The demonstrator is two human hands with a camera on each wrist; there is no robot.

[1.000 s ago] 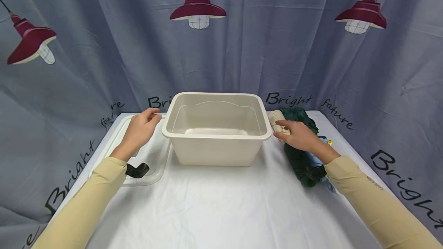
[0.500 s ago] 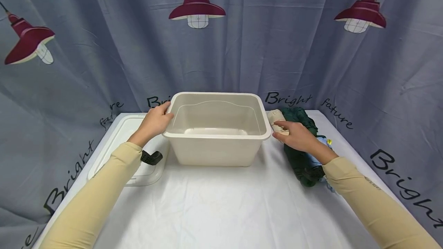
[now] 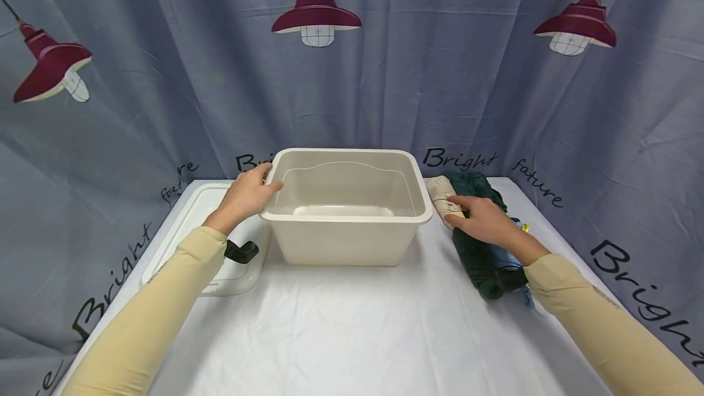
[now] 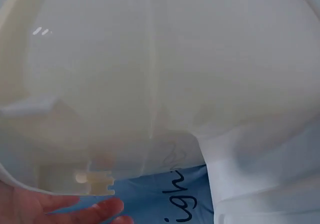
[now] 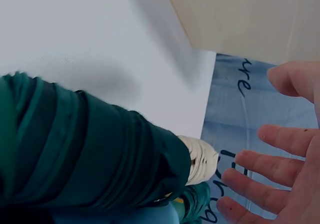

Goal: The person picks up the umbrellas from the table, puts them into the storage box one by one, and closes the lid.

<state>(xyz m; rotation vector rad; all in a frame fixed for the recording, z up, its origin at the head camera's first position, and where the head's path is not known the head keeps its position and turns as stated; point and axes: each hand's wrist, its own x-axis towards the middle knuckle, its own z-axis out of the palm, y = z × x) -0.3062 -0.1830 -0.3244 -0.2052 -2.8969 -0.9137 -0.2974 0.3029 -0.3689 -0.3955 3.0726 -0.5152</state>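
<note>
A cream plastic storage bin (image 3: 338, 240) stands upright in the middle of the table, its inside bare. My left hand (image 3: 247, 193) grips its left rim, thumb over the edge and fingers outside; the left wrist view shows the fingers (image 4: 97, 210) below the rim. My right hand (image 3: 486, 222) hovers over rolled cloths right of the bin, fingers extended and spread, holding nothing. A cream cloth roll (image 3: 444, 197) is nearest its fingertips. Dark green rolled cloths (image 3: 477, 267) and a light blue cloth (image 3: 502, 256) lie beneath that hand, partly hidden by it.
The bin's translucent white lid (image 3: 189, 225) lies flat on the table at the left, partly under my left forearm. A white cloth covers the table (image 3: 341, 329). A grey-blue curtain (image 3: 352, 96) with printed lamps hangs close behind and along both sides.
My left hand has moved right from above the lid onto the bin's left rim. My right hand has shifted slightly right, off the cream roll. The bin stays put.
</note>
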